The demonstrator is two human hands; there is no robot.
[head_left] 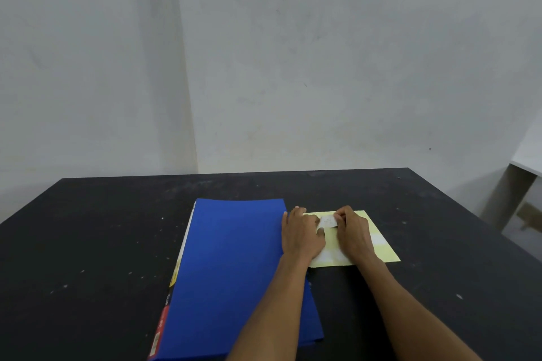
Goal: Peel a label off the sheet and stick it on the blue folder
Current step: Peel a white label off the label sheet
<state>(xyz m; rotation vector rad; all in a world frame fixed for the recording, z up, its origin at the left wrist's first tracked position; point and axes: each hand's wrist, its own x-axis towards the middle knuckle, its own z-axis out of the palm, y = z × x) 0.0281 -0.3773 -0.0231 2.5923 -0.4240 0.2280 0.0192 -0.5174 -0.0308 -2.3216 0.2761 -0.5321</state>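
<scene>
A blue folder [234, 267] lies closed on the black table, its spine to the left. Right of it lies a pale yellow label sheet [381, 246] with a few white labels on it. My left hand [302, 237] rests flat on the sheet's left part, fingers spread, its edge touching the folder. My right hand [353, 231] is over the sheet's middle, thumb and forefinger pinching a small white label [328, 221] that is lifted off the sheet between the two hands.
The black table [102, 243] spreads wide around the folder and the sheet, its far edge near a white wall [293, 67]. A white table leg and top [519, 176] stand off to the right.
</scene>
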